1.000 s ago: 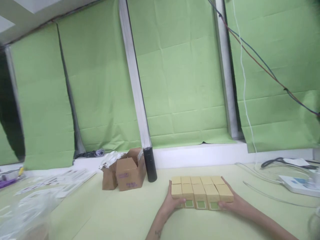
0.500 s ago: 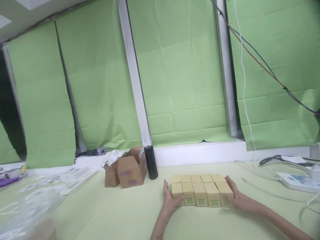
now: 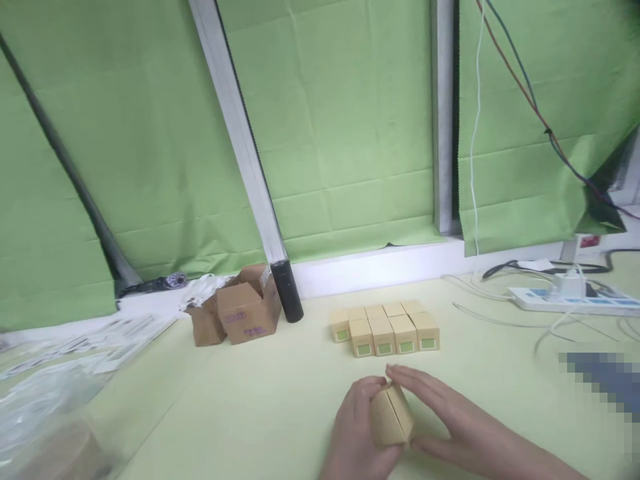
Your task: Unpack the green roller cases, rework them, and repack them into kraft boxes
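A small tan cardboard box (image 3: 386,421) is held tilted above the near part of the table, a seam or flap edge running along its upper side. My left hand (image 3: 356,427) wraps round it from the left, thumb below. On the other side, my right hand (image 3: 445,417) has its fingertips at the box's top end and its thumb at the lower right corner. Beyond both hands, several matching small boxes (image 3: 383,333) stand in two rows, green-windowed labels facing me. The front row has a gap at its left end.
An opened brown carton (image 3: 247,313) and a black cylinder (image 3: 287,291) stand by the wall ledge. At right lie a white power strip (image 3: 537,300) and loose cables. Clear plastic bags (image 3: 45,400) and white sheets (image 3: 115,343) lie at left.
Both hands have left the sides of the box group and come nearer to me. The front row's leftmost box is now out of the group and in my hands. The view has shifted.
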`<state>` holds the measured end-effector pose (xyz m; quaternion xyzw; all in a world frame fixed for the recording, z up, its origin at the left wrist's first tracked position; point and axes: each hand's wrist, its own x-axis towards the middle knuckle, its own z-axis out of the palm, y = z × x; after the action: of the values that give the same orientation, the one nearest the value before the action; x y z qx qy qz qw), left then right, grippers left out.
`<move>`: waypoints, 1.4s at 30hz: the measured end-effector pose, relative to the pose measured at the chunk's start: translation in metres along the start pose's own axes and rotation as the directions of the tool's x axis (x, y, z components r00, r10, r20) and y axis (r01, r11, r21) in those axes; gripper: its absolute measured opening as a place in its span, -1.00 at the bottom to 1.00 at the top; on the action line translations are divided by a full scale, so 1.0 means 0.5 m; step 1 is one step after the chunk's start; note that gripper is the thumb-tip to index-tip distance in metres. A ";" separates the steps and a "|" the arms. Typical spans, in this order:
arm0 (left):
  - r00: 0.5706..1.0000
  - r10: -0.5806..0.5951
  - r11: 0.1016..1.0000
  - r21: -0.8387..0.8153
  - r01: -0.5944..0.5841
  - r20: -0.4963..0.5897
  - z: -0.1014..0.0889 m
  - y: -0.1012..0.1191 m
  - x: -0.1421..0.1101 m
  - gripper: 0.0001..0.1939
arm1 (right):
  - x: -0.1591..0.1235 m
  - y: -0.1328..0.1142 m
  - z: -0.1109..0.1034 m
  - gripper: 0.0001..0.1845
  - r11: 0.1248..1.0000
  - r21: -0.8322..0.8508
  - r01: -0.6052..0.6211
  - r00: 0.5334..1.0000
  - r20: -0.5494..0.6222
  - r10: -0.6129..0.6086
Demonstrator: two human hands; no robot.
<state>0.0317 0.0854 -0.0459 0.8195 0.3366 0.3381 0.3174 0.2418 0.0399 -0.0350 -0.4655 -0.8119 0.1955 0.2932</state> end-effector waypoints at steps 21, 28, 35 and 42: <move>0.934 0.341 0.875 0.328 -0.357 0.105 0.025 -0.039 -0.016 -0.49 | -0.024 -0.038 0.014 -0.78 0.861 -0.481 0.165 0.985 0.029 -0.172; 0.937 0.274 0.889 0.314 -0.332 0.215 0.020 -0.021 -0.014 -0.41 | -0.020 -0.020 0.045 -0.91 0.915 -0.396 0.079 0.944 -0.264 -0.196; 0.978 -0.138 0.990 0.010 0.142 -0.158 -0.025 -0.004 0.000 -0.49 | -0.016 -0.004 -0.029 -0.77 0.902 0.399 -0.169 0.879 -0.352 0.320; 0.852 -0.522 0.612 -0.716 0.337 -0.045 -0.032 0.015 0.022 -0.51 | -0.017 0.017 0.010 -0.89 0.972 -0.190 -0.135 0.978 -0.181 0.101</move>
<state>0.0279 0.0942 -0.0278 0.4877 0.4125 0.4507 0.6236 0.2476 0.0364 -0.0464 -0.5554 -0.7702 0.0892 0.3008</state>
